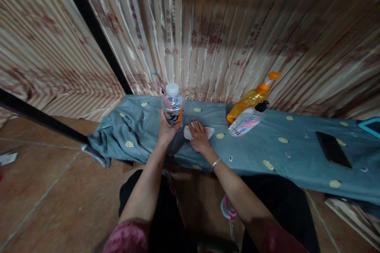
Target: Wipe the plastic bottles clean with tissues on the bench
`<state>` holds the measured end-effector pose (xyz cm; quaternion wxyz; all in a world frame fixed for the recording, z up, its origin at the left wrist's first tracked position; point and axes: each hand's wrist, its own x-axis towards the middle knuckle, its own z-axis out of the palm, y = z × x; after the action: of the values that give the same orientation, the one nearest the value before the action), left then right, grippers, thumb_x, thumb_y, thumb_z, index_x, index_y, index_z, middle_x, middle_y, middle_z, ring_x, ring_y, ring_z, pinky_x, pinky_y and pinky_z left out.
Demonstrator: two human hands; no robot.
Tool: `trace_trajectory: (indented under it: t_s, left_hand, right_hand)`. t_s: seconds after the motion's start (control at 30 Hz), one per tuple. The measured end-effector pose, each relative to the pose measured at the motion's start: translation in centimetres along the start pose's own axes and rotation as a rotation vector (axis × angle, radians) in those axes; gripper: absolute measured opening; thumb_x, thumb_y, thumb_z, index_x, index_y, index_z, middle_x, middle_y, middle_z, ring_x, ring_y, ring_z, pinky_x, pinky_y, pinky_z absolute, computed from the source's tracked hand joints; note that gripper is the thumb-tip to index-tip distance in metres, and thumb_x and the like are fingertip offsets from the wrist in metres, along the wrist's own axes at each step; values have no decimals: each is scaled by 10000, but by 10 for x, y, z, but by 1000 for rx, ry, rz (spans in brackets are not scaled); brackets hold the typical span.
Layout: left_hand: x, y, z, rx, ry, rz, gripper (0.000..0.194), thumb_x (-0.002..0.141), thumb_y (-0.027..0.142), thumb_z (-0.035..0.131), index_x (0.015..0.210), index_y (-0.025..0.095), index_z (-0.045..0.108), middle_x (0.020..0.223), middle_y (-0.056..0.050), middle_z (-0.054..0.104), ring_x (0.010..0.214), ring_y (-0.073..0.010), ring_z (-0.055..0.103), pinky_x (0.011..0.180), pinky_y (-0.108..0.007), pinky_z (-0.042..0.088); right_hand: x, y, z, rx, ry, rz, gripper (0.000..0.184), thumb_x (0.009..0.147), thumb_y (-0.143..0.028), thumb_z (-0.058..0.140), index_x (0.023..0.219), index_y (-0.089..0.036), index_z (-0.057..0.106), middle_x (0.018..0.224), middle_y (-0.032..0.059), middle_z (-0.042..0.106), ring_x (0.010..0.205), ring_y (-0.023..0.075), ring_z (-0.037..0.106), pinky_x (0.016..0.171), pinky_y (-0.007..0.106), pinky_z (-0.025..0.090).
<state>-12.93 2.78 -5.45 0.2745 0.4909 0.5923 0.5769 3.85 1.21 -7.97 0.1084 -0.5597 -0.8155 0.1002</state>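
Observation:
My left hand (168,131) is wrapped round a clear plastic drink bottle (173,104) with a white cap and a black-and-orange label. The bottle is upright at the bench's covered top. To its right, my right hand (199,136) presses down on a crumpled white tissue (210,131), its fingers bent over it. Further right, an amber pump bottle (247,102) with an orange pump leans in the view. In front of it is a clear bottle (245,122) with a black top and a pink label.
A grey-blue cloth (252,154) with yellow motifs covers the narrow bench. A dark phone (333,149) lies on it, with a blue-edged object (371,126) at the far right. Patterned curtains (208,35) hang behind, and a dark pole (97,31) slants at left.

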Motion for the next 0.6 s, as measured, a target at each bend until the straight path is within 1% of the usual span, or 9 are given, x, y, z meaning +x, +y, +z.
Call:
trace_trajectory:
  t_s: [0.1, 0.23, 0.33, 0.47, 0.6]
  left_hand:
    - [0, -2, -1, -5, -1, 3, 964, 610, 125, 863, 1467, 184, 425, 1448, -151, 618, 1344, -294, 616, 1167, -440, 484]
    - [1, -12, -3, 10, 39, -17, 1058, 603, 154, 887, 1523, 183, 368, 1525, -187, 549, 1439, -318, 533, 1227, -477, 414]
    - [0, -19, -6, 7, 57, -37, 1110, 577, 155, 906, 1542, 210, 360, 1564, -188, 514, 1490, -336, 478, 1254, -490, 374]
    - [-2, -26, -9, 26, 47, -46, 1150, 557, 175, 925, 1554, 170, 351, 1568, -231, 498, 1491, -369, 473, 1259, -515, 353]
    - [-5, -30, -13, -12, 46, -5, 1155, 535, 207, 943, 1543, 214, 378, 1580, -206, 497, 1507, -373, 451, 1272, -534, 316]
  right_hand:
    - [-18, -2, -3, 8, -29, -51, 600, 932, -128, 517, 1532, -115, 506, 1636, 152, 429, 1525, 324, 341, 1201, 487, 324]
    - [-36, 7, -12, 2, -47, -73, 612, 919, -66, 487, 1528, -109, 507, 1631, 142, 439, 1521, 301, 356, 1200, 461, 335]
    - [-49, 23, -19, -14, -45, -68, 616, 908, -20, 456, 1516, -98, 522, 1619, 140, 457, 1515, 300, 368, 1205, 447, 331]
    - [-71, 50, -27, -43, -40, -14, 659, 864, 8, 502, 1519, -58, 514, 1621, 168, 446, 1510, 343, 375, 1223, 465, 307]
    - [-97, 76, -33, -72, -7, 58, 635, 882, -18, 513, 1516, -47, 512, 1618, 189, 442, 1503, 354, 378, 1222, 495, 302]
